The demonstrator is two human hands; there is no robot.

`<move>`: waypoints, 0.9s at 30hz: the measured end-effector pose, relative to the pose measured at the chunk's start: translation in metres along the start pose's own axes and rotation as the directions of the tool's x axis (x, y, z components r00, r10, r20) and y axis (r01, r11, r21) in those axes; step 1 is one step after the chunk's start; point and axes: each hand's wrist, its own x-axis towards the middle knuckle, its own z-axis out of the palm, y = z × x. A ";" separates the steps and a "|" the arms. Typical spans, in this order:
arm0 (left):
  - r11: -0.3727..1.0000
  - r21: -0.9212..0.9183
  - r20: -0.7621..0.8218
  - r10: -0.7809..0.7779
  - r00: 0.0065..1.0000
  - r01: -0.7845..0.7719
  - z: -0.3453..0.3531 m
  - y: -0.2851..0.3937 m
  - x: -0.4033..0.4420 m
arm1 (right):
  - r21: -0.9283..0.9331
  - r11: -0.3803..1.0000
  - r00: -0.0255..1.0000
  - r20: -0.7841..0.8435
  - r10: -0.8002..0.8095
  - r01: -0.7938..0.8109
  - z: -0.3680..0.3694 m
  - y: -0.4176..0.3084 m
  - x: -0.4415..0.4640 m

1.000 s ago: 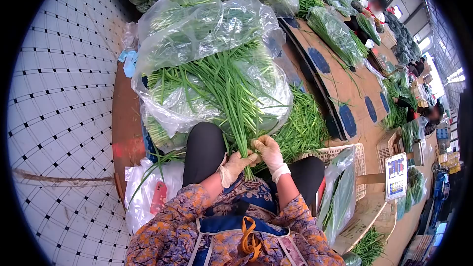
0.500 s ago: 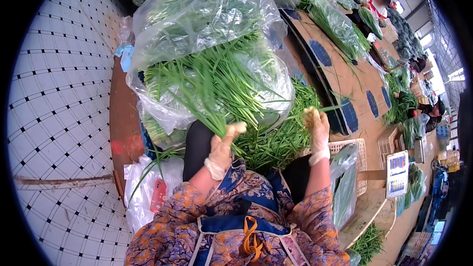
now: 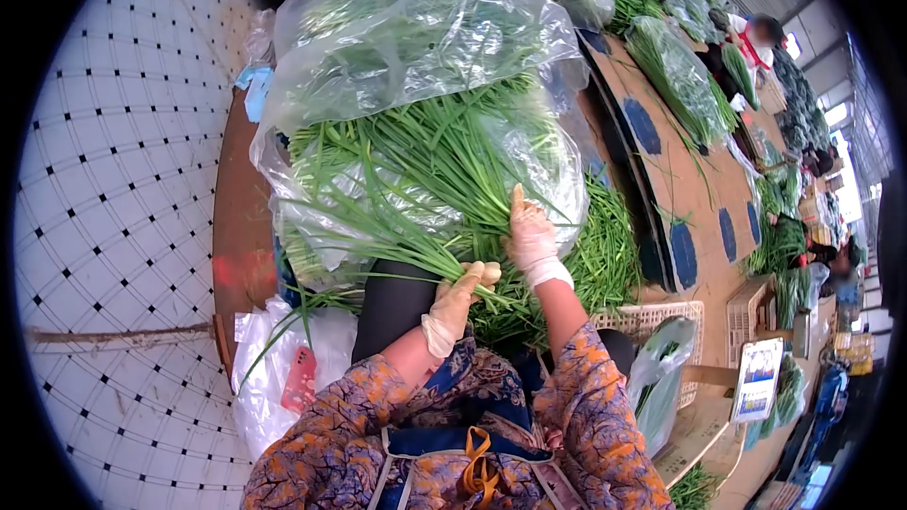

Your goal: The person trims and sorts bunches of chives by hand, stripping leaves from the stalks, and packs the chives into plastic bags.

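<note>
Left hand [image 3: 456, 300] curled round a green bunch [image 3: 416, 250], its long axis slanting forward-left to the leaf tips; right hand [image 3: 531, 238] touches the pile [image 3: 449, 151], its grip unclear

A red phone [image 3: 299, 380] lies on white plastic [image 3: 257, 397] at left. At right, a display panel [image 3: 758, 380] stands near a pale crate [image 3: 654, 314] — farther back, a person in white [image 3: 751, 45].

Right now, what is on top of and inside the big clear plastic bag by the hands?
Loose chives lie across the clear plastic bag, the right hand at their pale ends. More greenery shows through the plastic; what lies deeper, or beneath the loose chives, is covered.
</note>
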 end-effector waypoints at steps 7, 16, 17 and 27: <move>0.998 0.056 0.039 0.009 0.999 -0.011 0.002 -0.009 0.006 | 0.263 0.960 0.988 0.140 0.064 -0.100 -0.020 -0.001 0.014; 0.988 -0.006 0.202 0.150 0.968 -0.152 -0.006 -0.005 0.000 | 0.991 -0.128 0.952 0.003 0.307 0.039 -0.114 0.084 -0.059; 0.989 -0.011 0.206 0.149 0.967 -0.150 -0.004 -0.006 0.002 | 0.975 -0.172 0.941 -0.077 0.328 0.140 -0.121 0.086 -0.064; 0.991 0.050 0.219 0.110 0.970 -0.123 0.003 0.006 -0.003 | 0.797 -0.197 0.808 0.588 0.034 -0.571 -0.013 0.061 -0.030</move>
